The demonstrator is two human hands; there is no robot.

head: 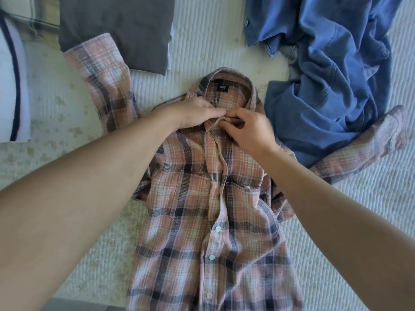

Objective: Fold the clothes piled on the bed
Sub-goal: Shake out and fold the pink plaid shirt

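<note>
Grey garment (pixel 114 30) lies folded near bed's (pixel 224 41) far edge; my left hand (pixel 193 114) and right hand (pixel 249 129) pinch plaid shirt's (pixel 202 209) collar mid-bed, unfolded; blue shirt (pixel 325 75) crumpled, waiting.

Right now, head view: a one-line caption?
Both hands pinch the plaid shirt's collar on the bed.

I'm looking straight down at a bed, its white quilted cover (pixel 224 37) ribbed in fine lines and filling nearly the whole view under soft, even daylight. At the far left I see a white pillow (pixel 9 86) with a dark navy stripe lying on the cover.
</note>
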